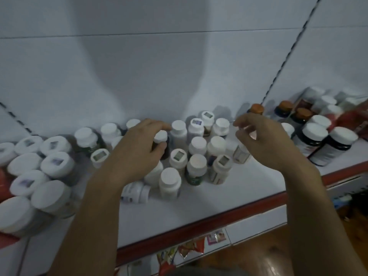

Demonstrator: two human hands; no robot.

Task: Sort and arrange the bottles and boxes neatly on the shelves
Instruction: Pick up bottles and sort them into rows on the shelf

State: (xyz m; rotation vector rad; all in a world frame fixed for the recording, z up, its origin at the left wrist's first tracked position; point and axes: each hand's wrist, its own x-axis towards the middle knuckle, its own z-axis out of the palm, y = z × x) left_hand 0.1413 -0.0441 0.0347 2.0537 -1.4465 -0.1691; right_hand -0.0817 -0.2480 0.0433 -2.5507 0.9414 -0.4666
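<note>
Bottles with white caps crowd the shelf, where the left hand grips a dark bottle among them and the right hand hovers just beside the cluster, fingers curled, though I cannot tell whether it holds anything.

No text, brand or number is legible. Square printed stickers on several white caps blur to grey and purple patches. The label on the bottle lying on its side shows only dark smears. Labels on the dark bottles at right and the packets under the shelf edge are likewise unreadable.
</note>
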